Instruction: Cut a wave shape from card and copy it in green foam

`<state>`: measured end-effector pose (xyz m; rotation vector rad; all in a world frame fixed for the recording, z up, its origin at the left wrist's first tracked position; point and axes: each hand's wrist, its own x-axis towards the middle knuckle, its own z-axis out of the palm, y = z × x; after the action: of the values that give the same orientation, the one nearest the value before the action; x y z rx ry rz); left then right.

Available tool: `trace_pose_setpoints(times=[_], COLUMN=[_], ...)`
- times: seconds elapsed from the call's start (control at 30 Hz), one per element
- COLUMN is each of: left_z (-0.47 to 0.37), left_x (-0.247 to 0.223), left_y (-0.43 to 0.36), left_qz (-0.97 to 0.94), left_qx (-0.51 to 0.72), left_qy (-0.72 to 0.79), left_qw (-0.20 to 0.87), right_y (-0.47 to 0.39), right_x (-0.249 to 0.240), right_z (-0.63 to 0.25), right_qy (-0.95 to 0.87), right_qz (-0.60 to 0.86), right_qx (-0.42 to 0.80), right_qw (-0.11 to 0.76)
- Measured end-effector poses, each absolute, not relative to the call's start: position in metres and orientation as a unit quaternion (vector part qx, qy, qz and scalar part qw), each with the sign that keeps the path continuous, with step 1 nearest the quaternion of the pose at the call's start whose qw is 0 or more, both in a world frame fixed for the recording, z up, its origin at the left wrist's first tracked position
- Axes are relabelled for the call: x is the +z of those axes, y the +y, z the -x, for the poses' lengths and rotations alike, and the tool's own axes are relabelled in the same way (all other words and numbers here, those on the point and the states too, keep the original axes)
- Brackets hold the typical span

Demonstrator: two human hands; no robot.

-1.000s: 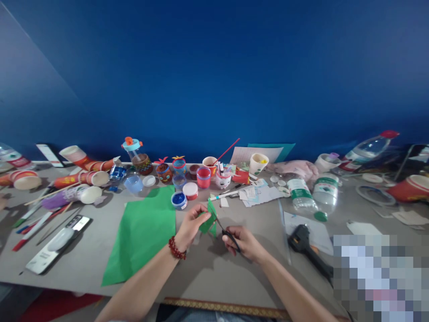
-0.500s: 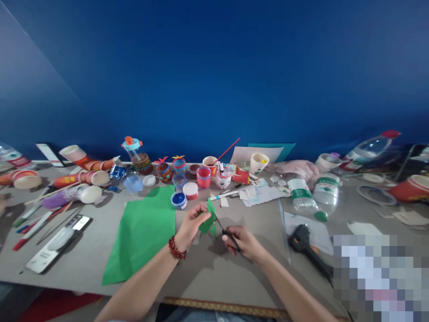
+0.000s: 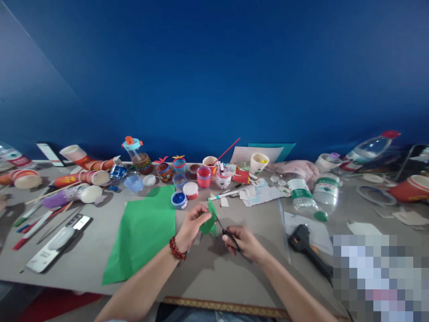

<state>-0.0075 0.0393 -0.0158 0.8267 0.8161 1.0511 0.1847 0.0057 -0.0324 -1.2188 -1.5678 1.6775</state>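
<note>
A small piece of green paper (image 3: pixel 207 226) is pinched between the thumb and fingers of my left hand (image 3: pixel 191 228), which has a red beaded bracelet at the wrist. My right hand (image 3: pixel 246 243) is closed round the handles of black scissors (image 3: pixel 231 237). The scissor blades point up and left and meet the paper's right edge; how far apart they are is hard to make out. A large green sheet (image 3: pixel 144 237) lies on the table left of my left hand. Just beyond that hand stand an open pot of blue paint (image 3: pixel 179 200) and a white-lidded pot (image 3: pixel 190 191).
A black glue gun (image 3: pixel 310 250) lies to the right, near clear plastic bottles (image 3: pixel 300 194). A phone (image 3: pixel 58 246), markers and paper cups (image 3: pixel 82 178) lie at the left. Decorated cups and paper scraps (image 3: pixel 261 195) line the back before a blue wall (image 3: pixel 214 80).
Almost nothing differs. The green piece in my left hand has tilted very slightly; both hands and the scissors keep nearly the same place.
</note>
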Motion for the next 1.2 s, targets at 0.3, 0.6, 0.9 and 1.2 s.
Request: trace_pose_setpoints(times=[0.3,0.6,0.9,1.2], left_z=[0.0077,0.0064,0.0052,0.0058], left_x=[-0.0148,-0.0141,-0.0113,-0.0197], left_y=[0.0390,0.0387,0.0378,0.0381], left_qz=[-0.357,-0.364,-0.353,-0.363], left_qx=[0.475,0.475,0.473,0.476], left_qy=[0.367,0.376,0.374,0.377], left_qw=[0.715,0.707,0.715,0.707], right_y=[0.0055,0.0055,0.0049,0.0052], right_x=[-0.0315,-0.0319,-0.0342,-0.0305], right_z=[-0.1846,-0.1852,-0.1848,-0.1836], right_qy=[-0.589,-0.583,-0.592,-0.589], right_qz=[0.460,0.451,0.456,0.446], right_qx=[0.607,0.619,0.606,0.615], right_qw=[0.271,0.271,0.273,0.275])
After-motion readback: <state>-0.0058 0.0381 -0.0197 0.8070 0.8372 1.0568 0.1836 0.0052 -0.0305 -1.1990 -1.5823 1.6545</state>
